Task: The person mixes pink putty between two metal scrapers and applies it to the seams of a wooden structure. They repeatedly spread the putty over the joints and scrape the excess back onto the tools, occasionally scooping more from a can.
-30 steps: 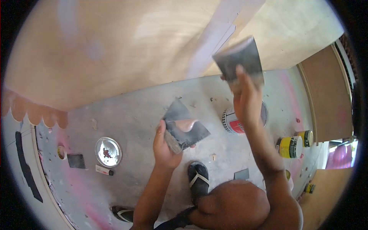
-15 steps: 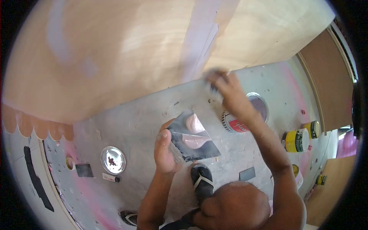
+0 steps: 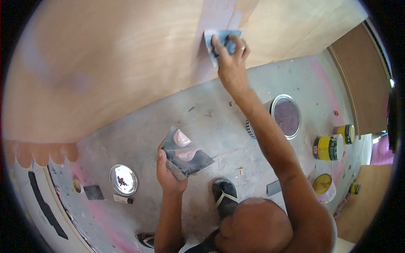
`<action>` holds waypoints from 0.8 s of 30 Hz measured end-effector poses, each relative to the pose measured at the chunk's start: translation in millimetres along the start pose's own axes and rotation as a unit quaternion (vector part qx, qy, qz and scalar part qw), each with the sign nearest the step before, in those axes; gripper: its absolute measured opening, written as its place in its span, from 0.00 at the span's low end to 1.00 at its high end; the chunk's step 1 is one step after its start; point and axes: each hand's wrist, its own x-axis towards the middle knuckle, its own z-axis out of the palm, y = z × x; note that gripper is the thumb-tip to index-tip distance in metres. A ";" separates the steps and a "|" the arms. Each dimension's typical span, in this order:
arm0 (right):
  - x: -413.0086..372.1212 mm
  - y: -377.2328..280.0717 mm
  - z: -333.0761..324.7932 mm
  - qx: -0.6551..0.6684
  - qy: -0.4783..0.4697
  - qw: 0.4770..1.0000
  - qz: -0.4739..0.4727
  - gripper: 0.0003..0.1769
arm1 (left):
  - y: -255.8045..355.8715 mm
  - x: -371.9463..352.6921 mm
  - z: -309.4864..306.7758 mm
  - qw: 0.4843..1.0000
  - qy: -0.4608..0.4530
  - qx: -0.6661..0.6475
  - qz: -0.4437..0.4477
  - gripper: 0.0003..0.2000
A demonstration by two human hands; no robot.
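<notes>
My left hand (image 3: 172,175) grips a dark, flat putty board (image 3: 198,164) by its thick grey edge, low over the floor. Two smooth mounds of pink putty (image 3: 182,138) sit on the board. Up at the plywood panel (image 3: 139,63), my right hand (image 3: 232,69) is closed around a blue-grey flat scraper (image 3: 209,39), fingers spread over its back. The scraper lies against the panel, on a pale lilac strip of putty (image 3: 215,14) running up the wood. Its working edge is partly hidden.
An open can of greyish-purple material (image 3: 287,118) stands below my right forearm. Yellow-labelled tubs (image 3: 329,147) stand at the right. A shiny round lid (image 3: 123,180), a small tube (image 3: 122,198) and dark sheets (image 3: 93,192) lie on the grey floor. Near my sandalled foot (image 3: 225,197) is another flat plate (image 3: 274,188).
My right hand has moved up and slightly left, bringing the scraper onto the panel. My left hand and the putty board have shifted left and slightly down.
</notes>
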 end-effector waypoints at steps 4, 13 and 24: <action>-49.8 3.0 34.0 0.021 -0.038 0.999 0.026 0.34 | -12.0 10.3 -27.6 0.999 -0.047 -0.018 -0.005 0.24; -127.9 4.8 38.5 0.058 -0.256 0.962 0.070 0.36 | -38.0 29.4 -29.6 1.000 0.001 -0.004 -0.027 0.22; -113.7 -77.0 -118.1 0.552 -0.267 0.788 0.053 0.43 | -35.8 11.6 9.8 0.998 -0.023 -0.059 -0.021 0.23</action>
